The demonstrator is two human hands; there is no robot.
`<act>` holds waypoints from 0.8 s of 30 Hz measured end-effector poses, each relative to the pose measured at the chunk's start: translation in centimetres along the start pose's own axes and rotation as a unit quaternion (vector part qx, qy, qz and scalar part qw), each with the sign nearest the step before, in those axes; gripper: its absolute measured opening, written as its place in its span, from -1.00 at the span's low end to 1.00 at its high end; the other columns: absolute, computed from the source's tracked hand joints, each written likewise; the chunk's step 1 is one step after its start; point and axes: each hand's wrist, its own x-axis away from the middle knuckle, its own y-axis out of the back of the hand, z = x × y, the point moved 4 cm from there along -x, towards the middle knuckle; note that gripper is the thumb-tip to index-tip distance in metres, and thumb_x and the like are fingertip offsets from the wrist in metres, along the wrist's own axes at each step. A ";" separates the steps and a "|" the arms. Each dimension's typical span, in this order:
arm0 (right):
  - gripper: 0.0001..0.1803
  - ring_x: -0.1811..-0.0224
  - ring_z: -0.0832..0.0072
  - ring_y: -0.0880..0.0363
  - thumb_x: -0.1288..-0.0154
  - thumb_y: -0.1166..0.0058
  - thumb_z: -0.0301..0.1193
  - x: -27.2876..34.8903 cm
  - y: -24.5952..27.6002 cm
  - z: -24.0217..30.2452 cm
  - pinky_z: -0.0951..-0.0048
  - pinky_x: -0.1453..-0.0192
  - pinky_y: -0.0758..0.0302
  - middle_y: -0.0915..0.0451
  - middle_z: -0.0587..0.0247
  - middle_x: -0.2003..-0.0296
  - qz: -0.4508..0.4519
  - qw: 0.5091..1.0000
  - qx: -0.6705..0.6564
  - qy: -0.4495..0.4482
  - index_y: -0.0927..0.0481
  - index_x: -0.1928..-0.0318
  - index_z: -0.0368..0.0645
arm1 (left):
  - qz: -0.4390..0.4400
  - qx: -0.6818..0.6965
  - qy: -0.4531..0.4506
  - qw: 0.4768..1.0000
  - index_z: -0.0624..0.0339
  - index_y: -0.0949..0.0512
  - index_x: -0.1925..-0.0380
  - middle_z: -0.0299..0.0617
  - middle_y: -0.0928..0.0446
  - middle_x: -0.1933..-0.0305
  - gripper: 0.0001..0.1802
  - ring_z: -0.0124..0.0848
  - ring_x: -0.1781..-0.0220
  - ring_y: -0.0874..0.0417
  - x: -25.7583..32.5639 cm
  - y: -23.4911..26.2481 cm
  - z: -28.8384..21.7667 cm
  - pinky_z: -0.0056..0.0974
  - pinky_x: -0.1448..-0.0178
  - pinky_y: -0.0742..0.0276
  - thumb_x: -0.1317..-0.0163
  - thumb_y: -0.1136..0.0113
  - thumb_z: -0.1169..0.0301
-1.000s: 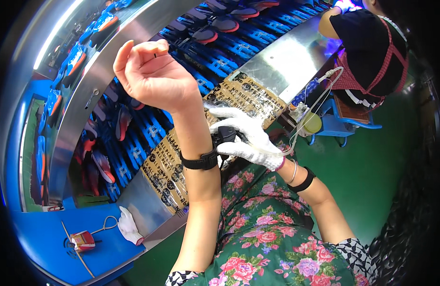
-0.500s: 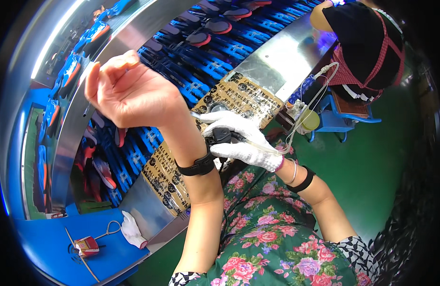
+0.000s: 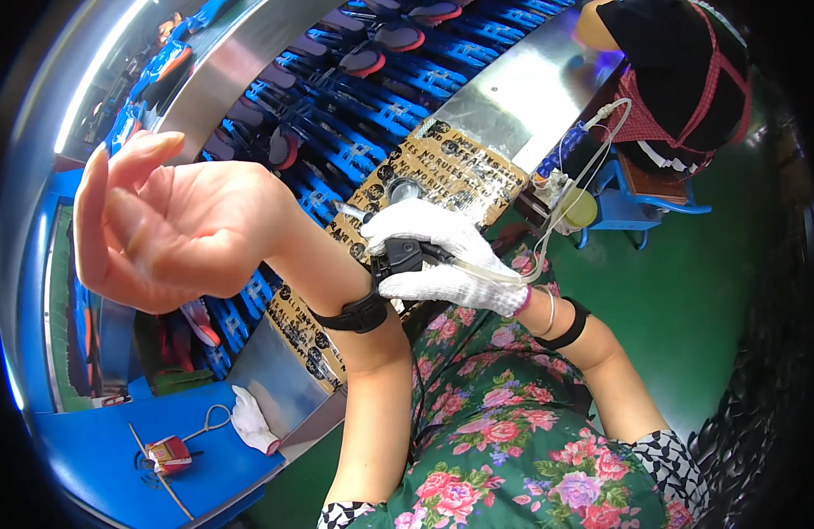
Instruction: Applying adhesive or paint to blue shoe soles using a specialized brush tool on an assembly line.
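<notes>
My left hand [image 3: 173, 234] is bare and raised, palm showing, with its loosely bent fingers apart and nothing in them. A black strap [image 3: 358, 313] circles my left forearm. Beside that strap, my right hand [image 3: 446, 260], in a white knit glove with a pink cuff, grips a small black box-shaped device [image 3: 405, 256] between thumb and fingers. A slim pen-like tool [image 3: 352, 212] sticks out past the gloved fingers; its grip is hidden. A clear tube [image 3: 541, 251] runs from the glove toward the back right. My right forearm wears another black strap [image 3: 570, 324].
Shoes on blue holders [image 3: 371, 110] fill the line ahead. A taped cardboard sheet [image 3: 460, 172] bears a small round dish [image 3: 407, 189]. On a blue table [image 3: 81, 450] lie a white glove [image 3: 251, 421] and a red box [image 3: 169, 455]. A co-worker [image 3: 676, 79] sits at right near a blue stool [image 3: 623, 207].
My left hand has moved left and downward, and its fingers have spread apart. My right hand stays at the forearm, still around the black device. The shoes have shifted slightly left.
</notes>
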 end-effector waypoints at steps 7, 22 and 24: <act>-0.48 -0.19 0.17 -0.60 -0.03 -0.51 -0.25 0.4 -0.5 0.4 0.15 -0.28 -0.49 -0.62 0.13 -0.10 -0.020 0.999 0.022 0.045 -0.65 -0.01 -0.10 | -0.225 0.412 0.460 0.753 0.03 -0.58 0.35 -0.37 -0.43 0.64 -0.75 -0.48 0.59 -0.42 1.6 2.8 2.0 -0.29 0.36 -0.22 0.01 -0.18 0.18; -0.40 -0.14 0.10 -0.64 0.11 -0.59 -0.29 -0.4 -0.9 0.9 0.12 -0.26 -0.52 -0.66 0.02 -0.08 -0.022 0.998 0.026 0.053 -0.68 -0.01 -0.17 | -0.172 0.356 0.348 0.850 -0.13 -0.65 0.48 -0.51 -0.45 0.66 -0.79 -0.60 0.61 -0.39 -1.5 5.0 -0.9 -0.36 0.36 -0.24 -0.06 -0.17 0.07; -0.39 -0.14 0.10 -0.64 0.11 -0.59 -0.29 -0.5 -0.8 0.9 0.12 -0.26 -0.52 -0.66 0.02 -0.09 -0.021 0.998 0.024 0.050 -0.68 -0.01 -0.18 | -0.162 0.360 0.345 0.851 -0.14 -0.65 0.48 -0.52 -0.45 0.66 -0.79 -0.61 0.61 -0.39 -1.7 5.2 -1.1 -0.37 0.36 -0.25 -0.08 -0.17 0.07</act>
